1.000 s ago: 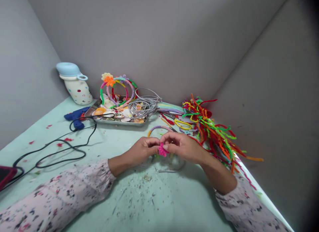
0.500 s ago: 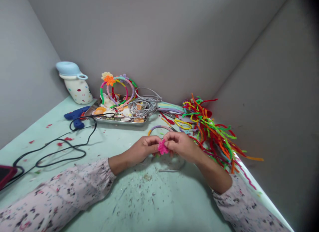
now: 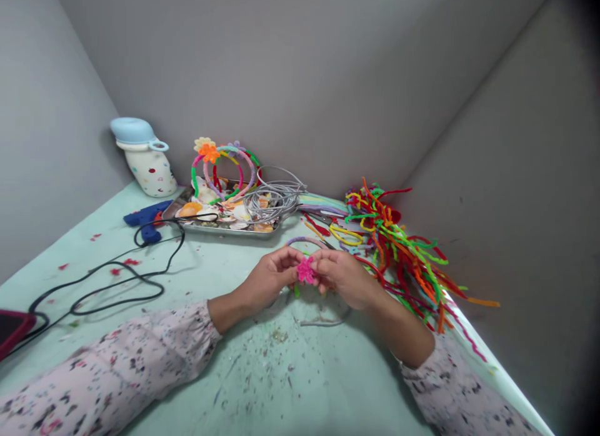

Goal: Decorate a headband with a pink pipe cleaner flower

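**Bright-Pink Fuzzy Chenille Flower [image 3: 306,270]: Petals Formed, Attachment Not Evident**

The flower is located above the bench with the pale mint-green surface [image 3: 323,376], between the left hand [image 3: 269,278] and the right hand [image 3: 349,280]. The left fingers are narrow and pinch its left edge; the right fingers are likewise narrow and grip its right edge.

Done: the flower shows distinct petals around a centre and is judged largely formed. At the back, slim hoops wrapped in multicoloured fuzzy stem [image 3: 194,173] stand in the shallow metal tray [image 3: 234,233]. The cream flower [image 3: 203,142] and the orange flower [image 3: 209,153] sit at the top of these hoops, which appear complete.

Left: a curved lilac-wrapped band [image 3: 304,240] lies behind the hands, and a bare grey curved length [image 3: 323,325] shows in front. The hands cover the space between, so whether these form one hoop cannot be told. The pink flower is not visibly fixed to either, and the grey length carries no wrapping; both steps are judged not yet done.

Loose multicoloured fuzzy stems [image 3: 417,267] are heaped at the right.
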{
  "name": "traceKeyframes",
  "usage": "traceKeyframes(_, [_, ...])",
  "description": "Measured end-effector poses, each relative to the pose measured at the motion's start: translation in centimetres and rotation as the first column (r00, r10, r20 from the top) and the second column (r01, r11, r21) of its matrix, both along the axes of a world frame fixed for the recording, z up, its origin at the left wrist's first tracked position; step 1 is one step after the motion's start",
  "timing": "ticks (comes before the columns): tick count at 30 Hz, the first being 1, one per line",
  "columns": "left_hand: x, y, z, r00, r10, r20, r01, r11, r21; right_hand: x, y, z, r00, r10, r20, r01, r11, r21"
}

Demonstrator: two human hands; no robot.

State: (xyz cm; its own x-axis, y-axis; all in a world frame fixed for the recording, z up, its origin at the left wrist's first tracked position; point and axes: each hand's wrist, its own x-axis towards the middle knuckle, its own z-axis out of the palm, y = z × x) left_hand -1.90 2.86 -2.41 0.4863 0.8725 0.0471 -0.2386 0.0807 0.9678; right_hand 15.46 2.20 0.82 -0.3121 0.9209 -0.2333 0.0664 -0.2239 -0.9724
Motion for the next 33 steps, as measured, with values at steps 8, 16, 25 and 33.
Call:
traceKeyframes(8, [-0.1,-0.1,0.6,0.996,-0.020,0.083,0.028,0.995,-0.095,-0.5,-0.1,-0.3,0.999,-0.038,0.015,0.038,0.999,0.012])
traceKeyframes(16, [0.2,-0.1,0.2,0.994,0.039,-0.103,-0.039,0.999,-0.006,-1.2,-0.8,0.8,0.982,-0.062,0.179,0.051,0.997,0.062])
traceKeyframes(25, [0.5,-0.1,0.1,0.972,0.127,-0.199,-0.126,0.992,0.014,-1.3,-0.9,0.2,0.952,-0.101,0.289,0.057,0.986,0.154])
traceKeyframes(33, [0.7,-0.3,0.0,0.941,0.175,-0.289,-0.159,0.984,0.078,-1.5,-0.9,-0.4,0.945,-0.090,0.315,0.032,0.982,0.184])
